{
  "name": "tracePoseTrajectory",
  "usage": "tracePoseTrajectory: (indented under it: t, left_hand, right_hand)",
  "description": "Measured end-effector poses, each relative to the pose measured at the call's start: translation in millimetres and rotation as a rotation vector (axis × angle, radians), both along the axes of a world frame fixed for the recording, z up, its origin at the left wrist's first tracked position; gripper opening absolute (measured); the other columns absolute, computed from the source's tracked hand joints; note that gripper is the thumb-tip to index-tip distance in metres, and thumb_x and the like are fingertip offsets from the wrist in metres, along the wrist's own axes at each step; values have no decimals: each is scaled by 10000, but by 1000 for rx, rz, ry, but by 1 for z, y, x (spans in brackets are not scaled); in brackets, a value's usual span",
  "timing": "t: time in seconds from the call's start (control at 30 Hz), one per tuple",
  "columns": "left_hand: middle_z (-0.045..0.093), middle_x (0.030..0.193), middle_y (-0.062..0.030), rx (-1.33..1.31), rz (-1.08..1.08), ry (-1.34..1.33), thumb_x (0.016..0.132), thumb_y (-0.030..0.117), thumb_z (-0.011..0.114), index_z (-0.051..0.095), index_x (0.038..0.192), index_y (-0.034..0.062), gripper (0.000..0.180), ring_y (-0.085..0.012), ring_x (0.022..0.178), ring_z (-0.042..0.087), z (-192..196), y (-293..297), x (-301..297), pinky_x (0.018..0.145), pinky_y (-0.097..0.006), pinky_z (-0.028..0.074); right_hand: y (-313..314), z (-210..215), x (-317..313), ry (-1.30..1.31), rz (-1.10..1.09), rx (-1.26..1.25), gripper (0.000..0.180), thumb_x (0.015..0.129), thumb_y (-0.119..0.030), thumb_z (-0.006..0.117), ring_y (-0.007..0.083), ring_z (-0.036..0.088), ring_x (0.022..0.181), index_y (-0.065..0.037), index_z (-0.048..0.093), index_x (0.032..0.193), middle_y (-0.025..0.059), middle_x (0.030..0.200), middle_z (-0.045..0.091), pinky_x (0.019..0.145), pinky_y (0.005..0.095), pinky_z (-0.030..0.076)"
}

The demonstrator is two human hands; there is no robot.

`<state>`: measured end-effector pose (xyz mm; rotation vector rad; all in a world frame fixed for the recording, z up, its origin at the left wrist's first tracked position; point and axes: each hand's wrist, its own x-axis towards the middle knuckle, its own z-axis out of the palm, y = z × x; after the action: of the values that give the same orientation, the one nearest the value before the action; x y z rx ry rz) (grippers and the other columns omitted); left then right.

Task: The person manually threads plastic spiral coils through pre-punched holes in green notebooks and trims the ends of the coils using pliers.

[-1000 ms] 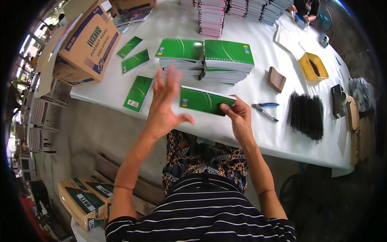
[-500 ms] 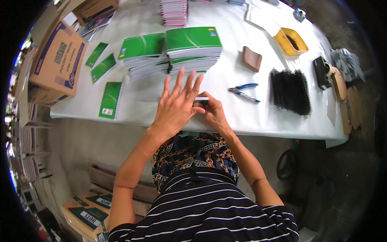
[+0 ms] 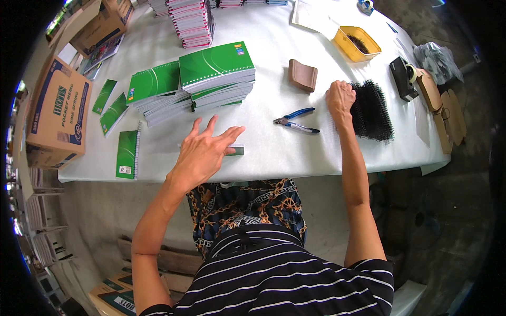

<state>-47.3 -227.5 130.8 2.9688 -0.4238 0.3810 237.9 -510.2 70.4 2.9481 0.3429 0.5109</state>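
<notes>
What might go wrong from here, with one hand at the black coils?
The right hand is at the edge of the black spiral binding coils; packed this closely, they might snag and come up together. The blue-handled pliers lie between the hands, so a returning right hand could knock them. The green-covered notebook stacks look uneven, and the left hand spreads its fingers just in front; a bump might topple some.
</notes>
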Motion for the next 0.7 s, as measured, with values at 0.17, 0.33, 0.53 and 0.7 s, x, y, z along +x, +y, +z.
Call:
tracePoseTrajectory:
  t: [0.17,0.33,0.53,0.7]
  left_hand:
    - [652,1248,-124,-173,88,184,917,162,605,473,1446,257,553,-344,1225,575,-5,-2,0,1057,-491,438]
    - [657,1242,-123,-186,108,156,930,257,605,476,1444,257,530,-363,1177,603,-5,-3,3,954,-474,507]
    - [681,1176,-142,-172,109,33,924,413,591,486,1437,255,547,-367,1108,638,-15,-1,3,842,-459,551]
    - [702,1146,-74,-143,90,-41,901,395,629,560,1360,163,519,-342,1038,680,-14,-5,6,875,-461,545]
  right_hand:
    - [-14,22,-6,74,114,305,226,936,-178,577,424,672,882,43,604,970,243,950,684,782,492,521]
    - [-21,33,-16,164,380,563,166,917,-92,612,394,655,867,51,652,993,244,930,664,762,456,510]
    - [53,84,-133,649,890,879,247,773,90,715,191,664,826,21,695,1009,134,880,644,722,317,535]
    - [85,57,-166,784,878,1016,131,798,32,719,190,624,742,32,658,913,112,833,657,668,330,489]
